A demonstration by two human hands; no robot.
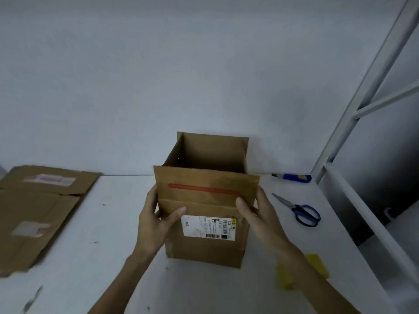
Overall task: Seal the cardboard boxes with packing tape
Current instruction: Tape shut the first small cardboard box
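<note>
A brown cardboard box stands upright in the middle of the white table, its top flaps raised. A red strip runs across the near flap and a white shipping label sits below it. My left hand grips the box's left edge, thumb on the front face. My right hand grips the right edge the same way, thumb at the flap's fold. A yellow tape item lies on the table, partly hidden behind my right forearm.
Flattened cardboard boxes with old labels lie at the left. Blue-handled scissors and a blue-handled tool lie at the right. A white metal frame rises at the right table edge. A wall stands close behind.
</note>
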